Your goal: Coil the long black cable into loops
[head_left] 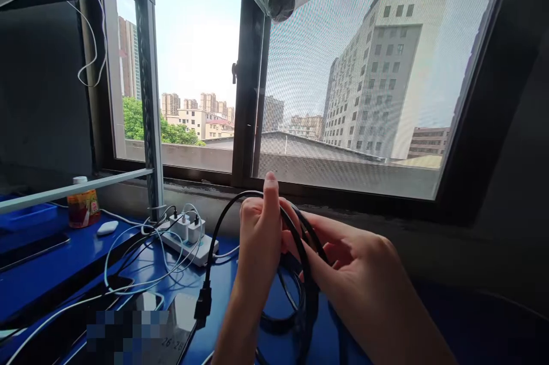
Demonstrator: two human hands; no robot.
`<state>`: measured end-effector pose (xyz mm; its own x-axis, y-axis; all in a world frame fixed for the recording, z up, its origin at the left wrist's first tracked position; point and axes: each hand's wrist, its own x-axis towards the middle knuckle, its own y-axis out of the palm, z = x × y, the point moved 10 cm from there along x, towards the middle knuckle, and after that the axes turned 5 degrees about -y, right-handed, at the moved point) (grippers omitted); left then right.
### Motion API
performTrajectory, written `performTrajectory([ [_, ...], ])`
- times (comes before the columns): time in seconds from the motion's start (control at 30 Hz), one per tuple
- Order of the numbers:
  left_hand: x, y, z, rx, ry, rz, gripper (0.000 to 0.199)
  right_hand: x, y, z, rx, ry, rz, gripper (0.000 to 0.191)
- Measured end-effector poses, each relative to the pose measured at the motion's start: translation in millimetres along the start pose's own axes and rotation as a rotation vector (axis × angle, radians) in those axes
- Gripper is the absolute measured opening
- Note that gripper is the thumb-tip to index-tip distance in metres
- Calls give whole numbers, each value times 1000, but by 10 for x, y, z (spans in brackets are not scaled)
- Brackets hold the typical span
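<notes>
A thick black cable (pixel 303 256) is looped between my two hands above the blue table. My left hand (pixel 259 239) has its fingers curled round the cable, with the thumb pointing up. From it one end arcs over to the left and hangs down, ending in a black plug (pixel 203 303). My right hand (pixel 358 259) pinches the loops just beside the left one; its fingertips are partly hidden behind the cable. Lower loops of the cable hang or lie below the hands, over the table; the shadow there makes it hard to tell which.
A white power strip (pixel 195 250) with chargers and tangled white cords stands at the back left. Nearby are a bottle (pixel 83 205), a white case (pixel 107 228) and a dark phone (pixel 34 252). A metal shelf post (pixel 148 96) rises before the window.
</notes>
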<state>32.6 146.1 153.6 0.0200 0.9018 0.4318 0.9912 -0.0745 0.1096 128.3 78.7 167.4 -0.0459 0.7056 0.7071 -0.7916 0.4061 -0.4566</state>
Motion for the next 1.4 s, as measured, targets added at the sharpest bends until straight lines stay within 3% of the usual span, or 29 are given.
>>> performTrajectory([
  [0.2,3,-63,-33,1,18,-48,63,10,92,-73,179,71,13,33],
  [0.43,21,-86,-31,15,4,-22,65,24,-33,-157,323,110,-157,36],
  [0.6,33,-81,1,-19,-5,-18,66,-5,-76,-112,266,124,-198,62],
  [0.73,90,-100,75,-28,-38,-39,66,5,-106,-43,172,42,-193,47],
  [0.87,109,40,157,37,-120,123,64,-11,-267,-87,79,32,-322,36],
  [0.97,63,93,119,98,-122,201,60,-82,-453,-136,39,59,-463,40],
  [1.2,-139,-332,-306,216,147,-168,27,-297,-833,-184,-124,89,-740,39],
  [1.27,-180,-384,-344,284,189,-233,36,-317,-875,-210,-128,75,-749,40],
  [1.33,-167,-337,-325,325,218,-218,49,-316,-890,-211,-139,50,-718,40],
  [1.4,-92,-183,-231,326,212,-103,53,-300,-879,-148,-171,-3,-662,36],
])
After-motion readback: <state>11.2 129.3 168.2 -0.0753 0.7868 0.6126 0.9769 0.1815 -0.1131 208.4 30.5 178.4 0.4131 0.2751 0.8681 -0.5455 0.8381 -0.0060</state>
